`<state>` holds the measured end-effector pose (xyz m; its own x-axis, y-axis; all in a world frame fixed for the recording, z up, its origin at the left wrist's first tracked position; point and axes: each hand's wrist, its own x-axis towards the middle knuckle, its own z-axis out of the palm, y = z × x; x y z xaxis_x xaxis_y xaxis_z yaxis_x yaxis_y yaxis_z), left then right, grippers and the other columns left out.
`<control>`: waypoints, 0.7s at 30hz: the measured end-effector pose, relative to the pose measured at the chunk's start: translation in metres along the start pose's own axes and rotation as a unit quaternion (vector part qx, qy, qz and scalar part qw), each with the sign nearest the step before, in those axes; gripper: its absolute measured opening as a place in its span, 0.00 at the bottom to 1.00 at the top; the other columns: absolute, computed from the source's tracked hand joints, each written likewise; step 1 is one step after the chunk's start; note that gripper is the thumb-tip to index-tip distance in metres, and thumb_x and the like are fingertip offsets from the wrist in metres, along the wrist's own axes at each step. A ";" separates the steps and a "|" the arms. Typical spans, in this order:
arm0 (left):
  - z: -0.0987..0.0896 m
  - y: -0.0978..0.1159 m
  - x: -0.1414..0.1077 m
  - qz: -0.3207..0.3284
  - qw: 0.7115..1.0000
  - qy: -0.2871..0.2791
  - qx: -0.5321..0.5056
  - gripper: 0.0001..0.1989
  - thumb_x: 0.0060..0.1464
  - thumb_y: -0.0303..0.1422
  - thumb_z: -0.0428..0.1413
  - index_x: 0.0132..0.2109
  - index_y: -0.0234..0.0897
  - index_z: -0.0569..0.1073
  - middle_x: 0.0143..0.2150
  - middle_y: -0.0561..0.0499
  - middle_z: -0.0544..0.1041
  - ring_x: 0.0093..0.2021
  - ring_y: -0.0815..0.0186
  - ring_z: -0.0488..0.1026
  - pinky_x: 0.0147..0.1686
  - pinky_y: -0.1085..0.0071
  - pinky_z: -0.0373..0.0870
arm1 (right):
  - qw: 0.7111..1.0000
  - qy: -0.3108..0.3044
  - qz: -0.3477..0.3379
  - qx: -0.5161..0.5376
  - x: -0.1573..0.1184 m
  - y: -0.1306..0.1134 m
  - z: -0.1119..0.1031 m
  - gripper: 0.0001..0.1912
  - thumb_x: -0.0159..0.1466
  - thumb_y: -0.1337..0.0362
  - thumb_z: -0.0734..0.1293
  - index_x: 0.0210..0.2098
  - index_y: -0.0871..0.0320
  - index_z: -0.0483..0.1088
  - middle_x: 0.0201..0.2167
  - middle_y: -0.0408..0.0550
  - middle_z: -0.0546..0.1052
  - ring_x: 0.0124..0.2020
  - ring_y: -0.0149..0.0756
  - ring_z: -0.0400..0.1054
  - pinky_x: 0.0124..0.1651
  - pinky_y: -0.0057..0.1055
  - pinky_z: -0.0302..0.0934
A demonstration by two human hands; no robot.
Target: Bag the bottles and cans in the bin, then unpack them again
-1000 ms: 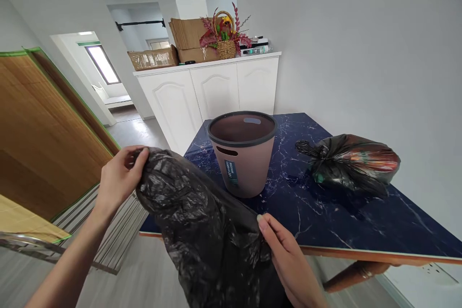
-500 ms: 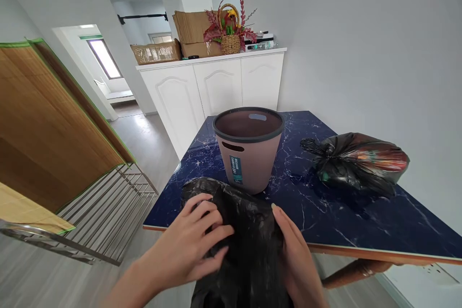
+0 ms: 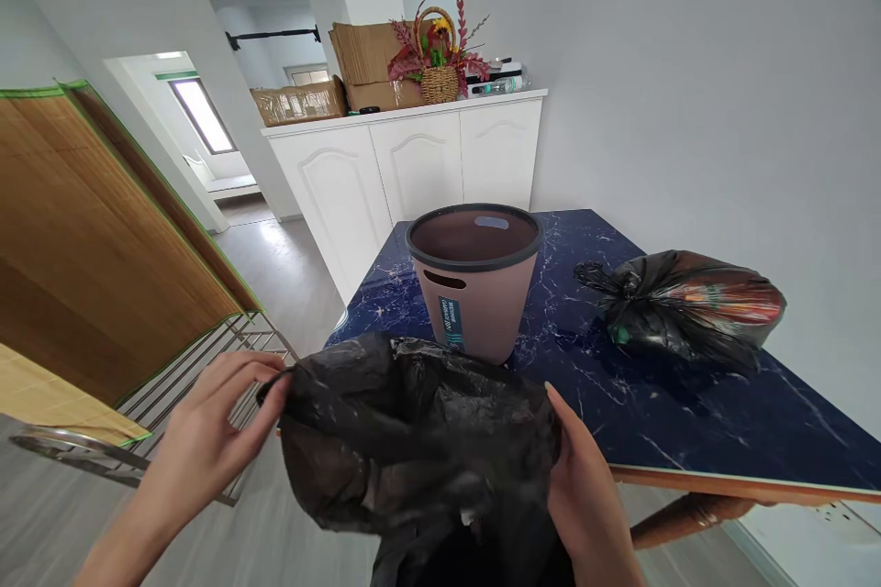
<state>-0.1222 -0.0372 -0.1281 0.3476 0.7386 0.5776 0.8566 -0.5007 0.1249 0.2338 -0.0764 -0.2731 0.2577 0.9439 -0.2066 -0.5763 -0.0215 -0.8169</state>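
Observation:
A black garbage bag (image 3: 419,440) is spread between my two hands, its mouth partly open in front of the bin. My left hand (image 3: 224,404) pinches the bag's left edge between thumb and fingers. At the opposite edge, my right hand (image 3: 585,477) is closed on the bag, its fingers mostly hidden behind the plastic. Just beyond the bag stands an upright pinkish-brown trash bin (image 3: 482,303) with a dark rim, slot handles and a teal label; the bag hides part of its base.
A tied black bag with bright contents (image 3: 688,307) lies on the right of the dark blue marble-look table (image 3: 688,422). A metal rack (image 3: 199,367) with bamboo mats (image 3: 103,229) stands left. Behind are a white cabinet (image 3: 419,156), cardboard boxes (image 3: 372,55) and a flower basket (image 3: 439,83).
My left hand has moved left, pulling the bag's edge with it. The bag has widened from a bunched shape to a partly open mouth. My right hand stays at its right edge.

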 end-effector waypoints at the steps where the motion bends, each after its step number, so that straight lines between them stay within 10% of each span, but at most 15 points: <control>1: -0.002 -0.004 -0.001 -0.038 0.999 0.007 0.014 0.07 0.67 0.39 0.57 0.42 0.42 0.74 0.47 0.47 0.80 0.49 0.51 0.78 0.53 0.56 0.72 | 0.999 -0.001 0.025 0.020 -0.001 -0.001 0.001 0.26 0.68 0.40 0.70 0.58 0.46 0.82 0.58 0.48 0.83 0.61 0.58 0.77 0.61 0.53 0.74; 8: 0.008 0.018 -0.001 -0.050 0.998 -0.034 0.004 0.27 0.70 0.43 0.54 0.71 0.47 0.59 0.72 0.42 0.68 0.71 0.45 0.68 0.69 0.44 0.66 | 0.989 0.013 0.120 0.083 -0.006 -0.006 0.012 0.31 0.65 0.40 0.73 0.63 0.47 0.78 0.67 0.48 0.76 0.68 0.60 0.69 0.59 0.54 0.75; 16: 0.053 0.046 0.038 -0.017 0.958 -0.267 -0.100 0.54 0.56 0.50 0.69 0.78 0.45 0.48 0.64 0.39 0.76 0.64 0.45 0.74 0.60 0.51 0.74 | 0.990 0.026 0.104 0.093 -0.007 0.010 0.013 0.32 0.62 0.42 0.77 0.61 0.48 0.79 0.63 0.48 0.80 0.69 0.58 0.68 0.57 0.46 0.76; 21: 0.059 0.047 0.050 0.049 0.934 -0.337 -0.104 0.19 0.60 0.51 0.65 0.46 0.41 0.80 0.34 0.50 0.78 0.41 0.55 0.76 0.45 0.62 0.73 | 0.990 0.019 0.103 0.097 -0.009 0.001 0.008 0.33 0.62 0.43 0.77 0.63 0.47 0.77 0.61 0.47 0.81 0.67 0.57 0.71 0.60 0.48 0.74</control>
<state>-0.0420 0.0027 -0.1415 0.6421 0.7657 -0.0370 0.7397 -0.6062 0.2923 0.2251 -0.0824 -0.2678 0.1462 0.9131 -0.3806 -0.7563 -0.1448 -0.6380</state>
